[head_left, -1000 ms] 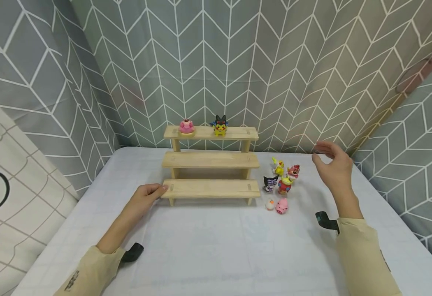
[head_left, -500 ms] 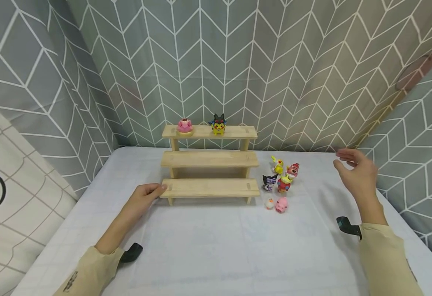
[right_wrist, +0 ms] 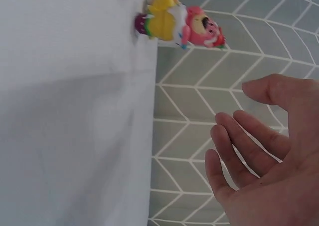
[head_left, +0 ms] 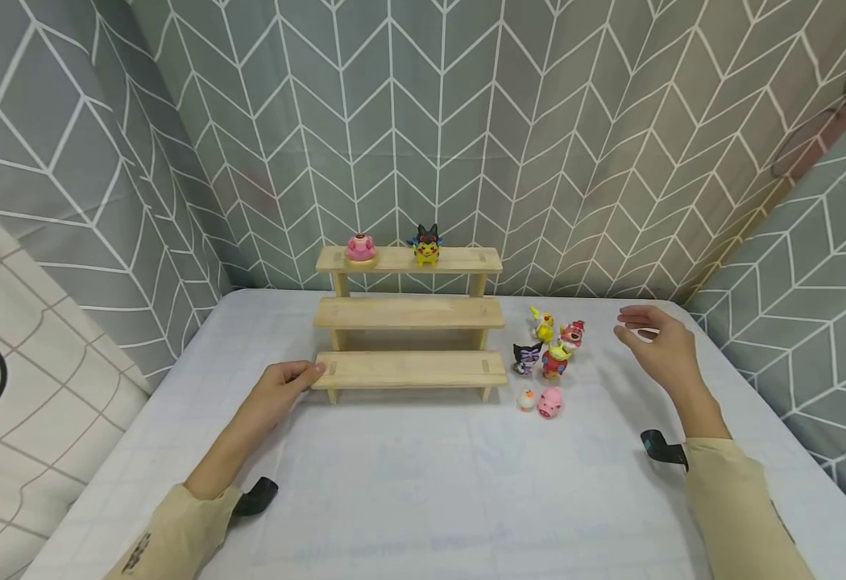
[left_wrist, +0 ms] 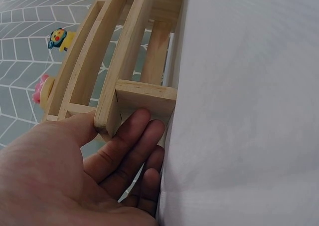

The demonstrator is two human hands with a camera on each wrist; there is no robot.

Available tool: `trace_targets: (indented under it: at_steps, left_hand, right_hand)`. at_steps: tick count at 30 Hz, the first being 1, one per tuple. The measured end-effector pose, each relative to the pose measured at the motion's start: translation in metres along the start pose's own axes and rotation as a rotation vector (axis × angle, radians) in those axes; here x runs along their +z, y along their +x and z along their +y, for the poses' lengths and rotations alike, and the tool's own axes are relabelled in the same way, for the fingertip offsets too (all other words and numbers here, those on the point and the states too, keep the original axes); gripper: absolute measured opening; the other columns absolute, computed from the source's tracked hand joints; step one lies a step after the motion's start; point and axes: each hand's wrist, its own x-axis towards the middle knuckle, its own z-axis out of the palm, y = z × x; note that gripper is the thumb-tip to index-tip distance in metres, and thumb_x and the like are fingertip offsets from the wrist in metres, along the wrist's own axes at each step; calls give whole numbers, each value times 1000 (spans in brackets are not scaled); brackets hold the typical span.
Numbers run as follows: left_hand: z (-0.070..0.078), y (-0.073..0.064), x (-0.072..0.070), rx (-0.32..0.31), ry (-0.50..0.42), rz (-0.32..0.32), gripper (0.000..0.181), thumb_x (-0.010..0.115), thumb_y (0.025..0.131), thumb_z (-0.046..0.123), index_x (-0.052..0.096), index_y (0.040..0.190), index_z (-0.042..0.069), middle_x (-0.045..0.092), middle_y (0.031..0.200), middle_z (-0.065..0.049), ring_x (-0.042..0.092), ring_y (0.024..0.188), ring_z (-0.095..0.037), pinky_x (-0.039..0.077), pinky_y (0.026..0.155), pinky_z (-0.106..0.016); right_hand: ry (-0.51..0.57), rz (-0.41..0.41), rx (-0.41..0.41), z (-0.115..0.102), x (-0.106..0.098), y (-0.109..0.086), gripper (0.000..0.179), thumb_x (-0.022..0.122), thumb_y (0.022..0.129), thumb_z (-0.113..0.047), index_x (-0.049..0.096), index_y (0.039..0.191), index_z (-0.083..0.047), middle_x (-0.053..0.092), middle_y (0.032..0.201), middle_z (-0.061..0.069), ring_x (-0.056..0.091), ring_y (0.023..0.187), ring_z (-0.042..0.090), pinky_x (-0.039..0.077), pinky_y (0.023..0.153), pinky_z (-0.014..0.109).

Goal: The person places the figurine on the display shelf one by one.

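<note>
A three-tier wooden display stand [head_left: 408,369] stands on the white-covered table. My left hand [head_left: 271,395] grips the left end of its lowest step, thumb at the top and fingers [left_wrist: 130,143] underneath. On the top step sit a pink figurine [head_left: 361,249] on a round base and a yellow figurine with a dark hood [head_left: 426,248]. My right hand [head_left: 658,350] hovers right of the loose figurines, fingers apart and loosely bent, holding nothing. Nearest to it is a pink bear figurine with a red top [head_left: 572,333], which the right wrist view shows beyond the fingertips.
Right of the stand are a yellow figurine [head_left: 543,326], a black-and-purple figurine [head_left: 527,359], a red-and-yellow figurine [head_left: 556,362], a small white figurine [head_left: 527,400] and a pink pig [head_left: 549,402]. Grey patterned curtain [head_left: 452,121] hangs behind the table.
My right hand has swung out to the right and come back left, now slightly lower than a second ago. The left hand keeps its grip on the stand; the figurines have not moved.
</note>
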Motion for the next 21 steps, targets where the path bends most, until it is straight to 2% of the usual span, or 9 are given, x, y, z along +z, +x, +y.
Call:
trace_targets:
  at_steps: [4, 6, 8, 13, 21]
  left_hand:
    - [2, 0, 0, 5, -18, -7, 48, 59, 108, 43, 74, 123, -1, 60, 100, 0, 49, 100, -16, 43, 82, -25]
    - [3, 0, 0, 10, -24, -9, 47, 59, 109, 42, 73, 123, -1, 59, 98, 0, 48, 99, -16, 42, 80, -26]
    - [3, -1, 0, 12, -32, -9, 47, 60, 108, 41, 73, 123, -2, 58, 97, 1, 48, 98, -16, 42, 79, -26]
    - [2, -1, 0, 9, -40, -12, 47, 59, 109, 41, 74, 121, -2, 58, 97, 1, 48, 97, -15, 42, 78, -26]
    - [3, -1, -1, 15, -39, -13, 46, 59, 109, 41, 74, 120, -2, 56, 97, 1, 47, 96, -15, 41, 77, -26]
  right_hand:
    - [1, -87, -6, -5, 13, -1, 40, 71, 102, -23, 64, 135, -1, 72, 124, 23, 66, 116, 32, 54, 102, 44]
    - [14, -130, -2, -6, 19, -2, 43, 71, 103, -24, 61, 137, 0, 70, 127, 25, 64, 120, 40, 50, 104, 56]
    - [26, -167, 3, -8, 24, -3, 46, 70, 103, -25, 60, 139, 1, 69, 129, 26, 63, 123, 43, 49, 105, 59]
    - [68, -245, 17, -8, 36, -5, 53, 71, 103, -30, 56, 143, 2, 66, 134, 27, 61, 128, 43, 49, 106, 54]
    - [176, -307, 14, -6, 43, -7, 57, 71, 103, -26, 52, 148, 4, 64, 138, 28, 61, 131, 42, 51, 101, 30]
